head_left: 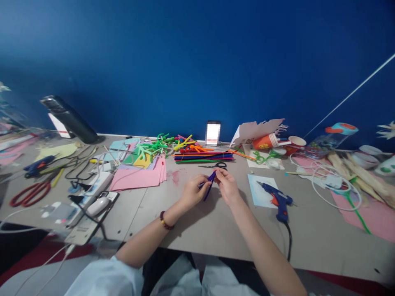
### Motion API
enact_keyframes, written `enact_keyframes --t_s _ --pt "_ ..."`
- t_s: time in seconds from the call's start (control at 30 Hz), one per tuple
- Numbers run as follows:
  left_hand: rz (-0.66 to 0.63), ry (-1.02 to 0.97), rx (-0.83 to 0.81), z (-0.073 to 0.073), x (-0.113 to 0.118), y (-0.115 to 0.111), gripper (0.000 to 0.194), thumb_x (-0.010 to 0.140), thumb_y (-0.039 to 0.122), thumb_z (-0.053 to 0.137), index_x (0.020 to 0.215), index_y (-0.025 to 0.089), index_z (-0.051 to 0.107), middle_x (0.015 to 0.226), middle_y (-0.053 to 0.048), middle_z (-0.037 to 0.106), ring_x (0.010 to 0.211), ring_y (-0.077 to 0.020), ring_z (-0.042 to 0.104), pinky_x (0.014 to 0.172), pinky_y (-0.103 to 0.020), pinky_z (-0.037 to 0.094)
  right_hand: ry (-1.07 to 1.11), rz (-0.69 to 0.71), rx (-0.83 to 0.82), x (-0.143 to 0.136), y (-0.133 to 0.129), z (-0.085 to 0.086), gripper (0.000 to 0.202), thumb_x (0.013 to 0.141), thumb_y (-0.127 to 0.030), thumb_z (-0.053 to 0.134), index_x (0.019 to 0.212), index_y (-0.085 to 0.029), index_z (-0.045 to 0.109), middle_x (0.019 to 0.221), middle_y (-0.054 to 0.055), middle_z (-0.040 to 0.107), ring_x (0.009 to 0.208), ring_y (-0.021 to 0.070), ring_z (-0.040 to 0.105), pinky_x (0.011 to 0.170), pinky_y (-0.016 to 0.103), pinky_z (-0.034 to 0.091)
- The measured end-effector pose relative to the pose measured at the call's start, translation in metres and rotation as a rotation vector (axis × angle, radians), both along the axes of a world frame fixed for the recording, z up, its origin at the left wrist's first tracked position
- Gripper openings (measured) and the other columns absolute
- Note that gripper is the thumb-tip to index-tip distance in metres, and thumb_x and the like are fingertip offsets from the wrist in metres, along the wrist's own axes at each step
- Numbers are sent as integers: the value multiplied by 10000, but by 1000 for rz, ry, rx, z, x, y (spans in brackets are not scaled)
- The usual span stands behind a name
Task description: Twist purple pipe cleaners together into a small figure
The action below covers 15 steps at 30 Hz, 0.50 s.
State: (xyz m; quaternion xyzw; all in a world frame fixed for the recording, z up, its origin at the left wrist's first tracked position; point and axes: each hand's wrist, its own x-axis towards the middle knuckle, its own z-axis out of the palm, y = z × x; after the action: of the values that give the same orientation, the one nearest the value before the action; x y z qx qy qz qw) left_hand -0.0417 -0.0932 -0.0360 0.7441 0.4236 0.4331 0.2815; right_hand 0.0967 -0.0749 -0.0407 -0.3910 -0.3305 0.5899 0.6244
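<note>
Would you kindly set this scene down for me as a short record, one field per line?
Left hand: holds the purple stems; beaded bracelet on its wrist
Right hand: pinches the upper end of the same stems
Just beyond hands: dark-handled scissors, then a multicoloured stem bundle
Right side: blue glue gun, its nozzle over a light blue sheet
Left side: pink paper, red-handled scissors
Unclear: how many purple stems there are
</note>
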Motion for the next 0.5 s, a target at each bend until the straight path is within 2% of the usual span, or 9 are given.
enact_keyframes --t_s 0.1,0.2,0.37,0.5 --pt "27 0 -17 1 -1 -1 212 822 342 537 690 185 590 817 -60 660 793 -179 592 786 -324 442 -4 25 5 2 1 2 314 564 -449 760 745 -207 673 636 -16 592 548 103 466 555 271 389" --pt "17 -129 -92 4 -1 -2 177 792 347 579 720 186 564 802 -40 639 782 -166 589 775 -315 457 12 65 3 3 1 4 318 573 -445 762 773 -213 678 639 -18 593 552 104 479 571 274 408" --pt "-116 -472 -352 9 0 -1 281 764 398 624 902 179 515 823 -31 606 702 -134 603 634 -265 489 -8 119 4 -1 -4 1 287 557 -397 786 760 -215 696 663 -13 622 572 107 488 591 271 414" --pt "-156 -554 -513 12 -1 1 351 715 470 657 813 151 547 644 5 585 522 -87 537 525 -226 447 -85 140 81 -2 -5 -4 239 581 -377 780 762 -236 714 748 -1 653 615 118 490 621 281 411"
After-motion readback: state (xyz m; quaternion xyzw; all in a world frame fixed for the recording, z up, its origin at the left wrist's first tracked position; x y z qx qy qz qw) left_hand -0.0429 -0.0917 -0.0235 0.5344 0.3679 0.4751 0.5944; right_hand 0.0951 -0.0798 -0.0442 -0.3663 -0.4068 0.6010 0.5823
